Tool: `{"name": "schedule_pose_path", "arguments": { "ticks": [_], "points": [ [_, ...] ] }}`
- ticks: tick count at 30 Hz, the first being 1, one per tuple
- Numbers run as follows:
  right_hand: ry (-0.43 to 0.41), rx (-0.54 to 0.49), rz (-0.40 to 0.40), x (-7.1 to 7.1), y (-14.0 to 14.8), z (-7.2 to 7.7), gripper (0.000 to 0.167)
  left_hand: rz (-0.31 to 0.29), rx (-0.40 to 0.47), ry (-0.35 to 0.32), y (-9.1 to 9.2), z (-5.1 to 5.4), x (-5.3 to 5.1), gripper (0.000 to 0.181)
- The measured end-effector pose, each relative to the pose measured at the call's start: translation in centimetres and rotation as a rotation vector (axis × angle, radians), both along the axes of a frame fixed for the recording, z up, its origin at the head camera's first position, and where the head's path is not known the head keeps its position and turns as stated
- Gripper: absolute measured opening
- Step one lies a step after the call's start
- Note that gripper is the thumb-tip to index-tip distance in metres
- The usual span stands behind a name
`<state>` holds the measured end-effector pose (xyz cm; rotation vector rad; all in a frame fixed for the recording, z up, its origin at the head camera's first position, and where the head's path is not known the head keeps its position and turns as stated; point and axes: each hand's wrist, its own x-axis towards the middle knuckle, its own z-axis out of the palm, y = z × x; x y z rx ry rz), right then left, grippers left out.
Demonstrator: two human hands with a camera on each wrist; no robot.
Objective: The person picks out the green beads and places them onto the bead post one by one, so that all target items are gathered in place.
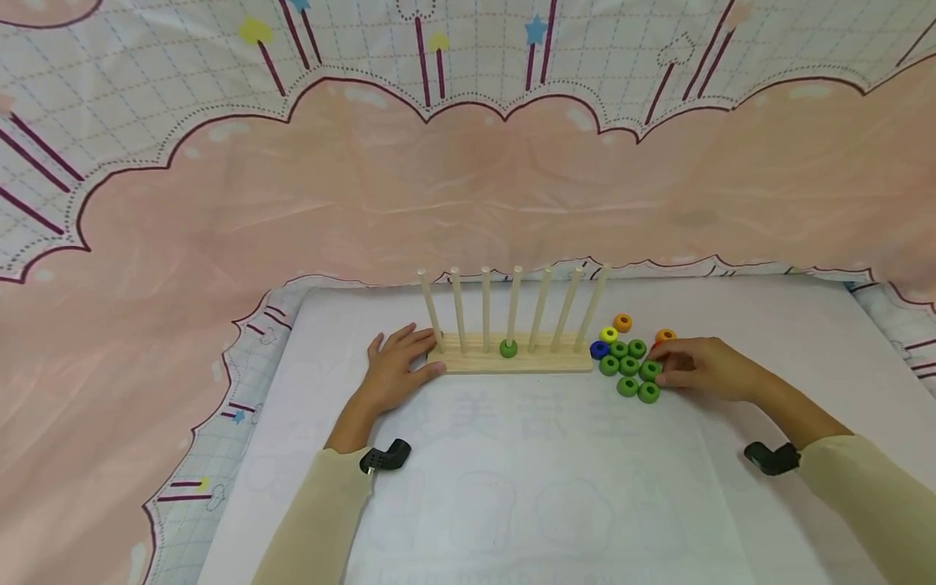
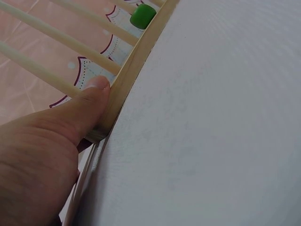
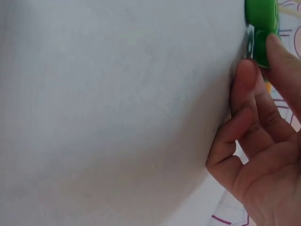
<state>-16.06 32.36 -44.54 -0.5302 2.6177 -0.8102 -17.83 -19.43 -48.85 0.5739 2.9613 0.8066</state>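
A wooden rack (image 1: 468, 363) with several upright pegs stands on the white surface, one green bead (image 1: 509, 348) at the foot of its middle peg. My left hand (image 1: 395, 374) grips the rack's left end; in the left wrist view its thumb (image 2: 91, 101) lies against the wooden base (image 2: 123, 87). Right of the rack lies a cluster of loose beads, and my right hand (image 1: 705, 370) pinches a green bead (image 1: 650, 371) at its right side. The right wrist view shows that green bead (image 3: 261, 49) at the thumb and a fingertip, touching another green bead (image 3: 262, 13).
Beside the green beads lie a blue bead (image 1: 600, 350), a yellow bead (image 1: 608, 334) and an orange bead (image 1: 622, 322). Another orange bead (image 1: 665, 335) is partly behind my right hand. A patterned pink cloth (image 1: 468, 187) hangs behind the white table (image 1: 541, 487).
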Motion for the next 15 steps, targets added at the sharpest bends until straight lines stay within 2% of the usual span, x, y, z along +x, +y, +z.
{"name": "schedule_pose_path", "arguments": {
  "ticks": [5, 15],
  "points": [
    [-0.007, 0.015, -0.019, -0.01, -0.12, 0.50, 0.041, 0.001, 0.005, 0.004, -0.02, -0.04, 0.00, 0.062],
    [0.001, -0.026, -0.030, -0.03, 0.14, 0.45, 0.037, 0.003, 0.010, 0.002, -0.01, -0.15, -0.08, 0.062]
  ]
}}
